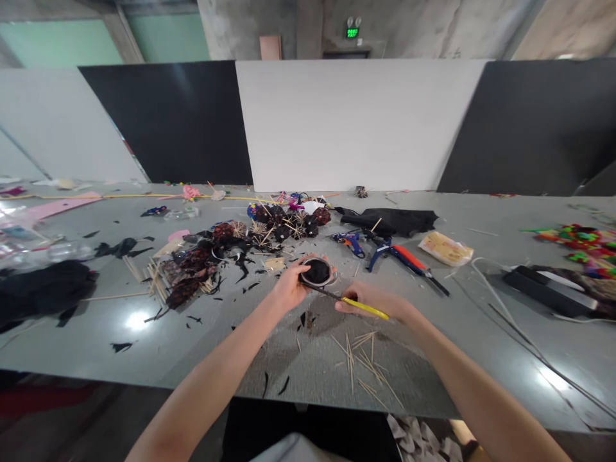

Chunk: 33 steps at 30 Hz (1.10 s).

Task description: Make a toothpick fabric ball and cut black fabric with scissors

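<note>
My left hand point(290, 287) is closed around a small round piece with a pale rim point(331, 277) and a black middle point(316, 271); its exact kind I cannot make out. Yellow-handled scissors point(369, 309) are gripped in my right hand point(359, 297). Their dark blades point left and reach the near edge of the round piece; whether they touch it I cannot tell. Below my hands, thin wooden sticks point(350, 362) lie loose on the grey table point(231, 372), with black scraps point(283, 385) nearby.
Beyond my hands are spiky stick-and-cloth pieces point(279, 224), a blue glue gun point(350, 242), an orange-and-blue tool point(409, 258) and black cloth point(389, 219). To the right lie a wrapped packet point(446, 248) and a dark box point(548, 292). Dark fabric point(45, 289) sits left; panels stand behind.
</note>
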Motion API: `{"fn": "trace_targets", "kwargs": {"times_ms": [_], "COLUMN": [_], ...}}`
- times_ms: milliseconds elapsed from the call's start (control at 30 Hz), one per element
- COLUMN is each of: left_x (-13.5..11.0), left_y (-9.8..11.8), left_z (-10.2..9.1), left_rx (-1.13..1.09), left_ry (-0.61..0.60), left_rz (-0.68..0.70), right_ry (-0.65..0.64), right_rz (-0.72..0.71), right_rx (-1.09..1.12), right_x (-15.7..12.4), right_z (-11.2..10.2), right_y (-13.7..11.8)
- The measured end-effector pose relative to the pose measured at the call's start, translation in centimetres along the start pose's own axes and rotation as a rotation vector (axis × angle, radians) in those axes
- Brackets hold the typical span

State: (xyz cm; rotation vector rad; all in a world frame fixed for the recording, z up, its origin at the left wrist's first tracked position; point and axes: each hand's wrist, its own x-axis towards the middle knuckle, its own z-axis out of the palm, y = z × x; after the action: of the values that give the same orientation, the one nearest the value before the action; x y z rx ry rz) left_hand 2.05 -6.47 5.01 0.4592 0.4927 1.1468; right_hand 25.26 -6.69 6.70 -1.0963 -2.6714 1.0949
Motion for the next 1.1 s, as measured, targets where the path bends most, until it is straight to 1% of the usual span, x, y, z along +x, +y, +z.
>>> {"fn": "trace_targets", "kwargs": {"times_ms": [333, 500, 633, 700, 767, 800, 900, 967, 1033, 1100], "left_x": [0.1, 0.0, 0.1, 0.4, 0.6, 0.7, 0.8, 0.6, 0.5, 0.5], "left_y": [0.2, 0.9, 1.3, 1.2, 1.1, 1.0, 0.7, 0.6, 0.5, 0.4], "left_z": [0.0, 0.0, -0.2, -0.5, -0.8, -0.9, -1.1, -1.1, -1.1, -1.1], "left_rx": [0.007, 0.049, 0.036, 0.018, 0.005, 0.006, 0.037, 0.055, 0.062, 0.066], "left_ry": [0.002, 0.066, 0.046, 0.043, 0.051, 0.056, 0.050, 0.034, 0.030, 0.030], "left_rz": [0.004, 0.015, 0.040, 0.050, 0.051, 0.049, 0.048, 0.048, 0.039, 0.030], "right_ry": [0.025, 0.006, 0.023, 0.052, 0.134, 0.204, 0.478, 0.638, 0.748, 0.813], "right_rz": [-0.002, -0.037, -0.041, -0.050, -0.071, -0.080, -0.066, -0.035, -0.010, 0.023], "right_rx": [0.037, 0.033, 0.017, 0.028, 0.076, 0.111, 0.168, 0.115, 0.050, 0.047], "right_x": [-0.1, -0.1, -0.2, -0.3, -0.4, -0.3, 0.0, 0.3, 0.6, 0.9], "right_z": [-0.1, 0.0, -0.2, -0.3, -0.5, -0.5, -0.6, -0.6, -0.5, -0.4], "right_y": [-0.5, -0.3, -0.1, -0.2, -0.4, -0.6, -0.9, -0.8, -0.6, -0.2]}}
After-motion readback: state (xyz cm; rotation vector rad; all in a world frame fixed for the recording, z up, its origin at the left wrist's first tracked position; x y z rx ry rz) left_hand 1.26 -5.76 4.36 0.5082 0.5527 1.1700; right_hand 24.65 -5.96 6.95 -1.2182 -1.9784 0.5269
